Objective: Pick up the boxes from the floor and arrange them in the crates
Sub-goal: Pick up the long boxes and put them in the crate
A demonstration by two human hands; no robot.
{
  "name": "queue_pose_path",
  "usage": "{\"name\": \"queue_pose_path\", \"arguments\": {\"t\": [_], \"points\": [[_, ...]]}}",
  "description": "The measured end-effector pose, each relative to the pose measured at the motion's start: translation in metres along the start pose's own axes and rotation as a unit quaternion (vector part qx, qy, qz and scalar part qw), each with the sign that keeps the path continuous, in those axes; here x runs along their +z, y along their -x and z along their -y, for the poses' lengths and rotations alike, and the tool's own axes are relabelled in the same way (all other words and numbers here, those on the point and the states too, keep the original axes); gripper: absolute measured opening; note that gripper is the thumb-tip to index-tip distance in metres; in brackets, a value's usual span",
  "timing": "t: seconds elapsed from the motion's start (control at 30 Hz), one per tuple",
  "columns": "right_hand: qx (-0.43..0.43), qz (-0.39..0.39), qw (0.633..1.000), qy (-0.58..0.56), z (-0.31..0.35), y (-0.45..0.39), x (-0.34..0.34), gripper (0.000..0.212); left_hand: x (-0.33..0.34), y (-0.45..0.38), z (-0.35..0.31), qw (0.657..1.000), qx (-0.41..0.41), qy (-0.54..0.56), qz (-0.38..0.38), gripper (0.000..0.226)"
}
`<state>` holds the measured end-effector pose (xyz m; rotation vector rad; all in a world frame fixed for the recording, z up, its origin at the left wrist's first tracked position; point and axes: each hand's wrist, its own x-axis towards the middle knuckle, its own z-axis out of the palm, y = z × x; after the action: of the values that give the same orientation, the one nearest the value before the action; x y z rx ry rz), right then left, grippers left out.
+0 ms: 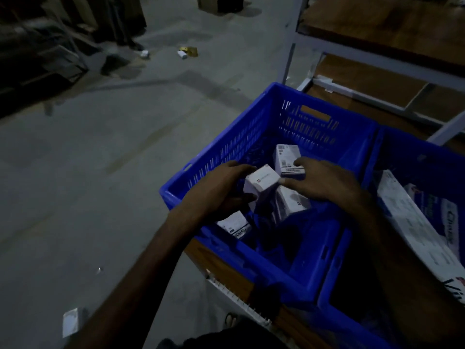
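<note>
Where the blue crate (226, 157) sits on a low wooden platform (221, 268), four small white boxes lie inside it. Light is dim; print on them is mostly unreadable. The held box (261, 183) is white with a small logo on its top face, tilted, raised above the crate floor. Far box (288, 157) lies flat with barcode labels up. Another white box (293, 201) sits just beside the held one, partly under the right hand. Near box (235, 226) lies by the crate's near-left wall.

Left hand (221, 187): fingers curled over the held box's top, thumb under its side, gripping it. Right hand (319, 180): fingers spread and fairly straight, fingertips touching the far box and the held box's edge; not clamped on anything.

Second blue crate (412, 177) adjoins on the right, holding a long white carton (412, 222). More small boxes (187, 52) lie on the concrete floor (100, 172), well apart.
</note>
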<state>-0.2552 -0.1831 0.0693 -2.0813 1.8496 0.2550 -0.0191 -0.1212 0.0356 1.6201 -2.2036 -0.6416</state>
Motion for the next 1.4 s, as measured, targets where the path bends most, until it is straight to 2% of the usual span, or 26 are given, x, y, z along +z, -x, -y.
{"name": "queue_pose_path", "arguments": {"t": [0.13, 0.23, 0.3, 0.37, 0.47, 0.6, 0.73, 0.97, 1.3, 1.4], "points": [[-0.014, -0.112, 0.987, -0.116, 0.011, 0.041, 0.004, 0.074, -0.010, 0.040, -0.006, 0.994, -0.002, 0.061, -0.088, 0.056], [-0.056, -0.226, 0.942, -0.242, 0.036, 0.082, 0.017, 0.049, -0.014, 0.081, -0.010, 0.974, -0.014, 0.140, -0.178, 0.047], [-0.118, -0.244, 0.910, -0.314, 0.062, 0.111, 0.029, 0.033, -0.013, 0.113, -0.008, 0.957, -0.029, 0.159, -0.243, 0.041], [-0.191, -0.209, 0.889, -0.361, 0.092, 0.137, 0.043, 0.026, -0.011, 0.147, -0.002, 0.942, -0.059, 0.168, -0.284, 0.039], [-0.278, -0.132, 0.874, -0.377, 0.132, 0.165, 0.074, 0.022, -0.004, 0.205, 0.016, 0.928, -0.128, 0.166, -0.308, 0.038], [-0.346, -0.021, 0.867, -0.357, 0.181, 0.184, 0.120, 0.025, 0.017, 0.287, 0.053, 0.902, -0.244, 0.152, -0.322, 0.037], [-0.393, 0.050, 0.860, -0.322, 0.227, 0.197, 0.156, 0.024, 0.041, 0.375, 0.088, 0.869, -0.370, 0.121, -0.305, 0.036], [-0.484, 0.144, 0.832, -0.231, 0.305, 0.227, 0.210, 0.028, 0.066, 0.508, 0.110, 0.771, -0.525, 0.147, -0.330, 0.041], [-0.562, 0.236, 0.772, -0.180, 0.429, 0.284, 0.281, 0.023, 0.076, 0.606, 0.183, 0.596, -0.627, 0.215, -0.454, 0.034], [-0.584, 0.262, 0.750, -0.166, 0.459, 0.291, 0.295, 0.022, 0.076, 0.624, 0.200, 0.562, -0.643, 0.226, -0.469, 0.035]]}}
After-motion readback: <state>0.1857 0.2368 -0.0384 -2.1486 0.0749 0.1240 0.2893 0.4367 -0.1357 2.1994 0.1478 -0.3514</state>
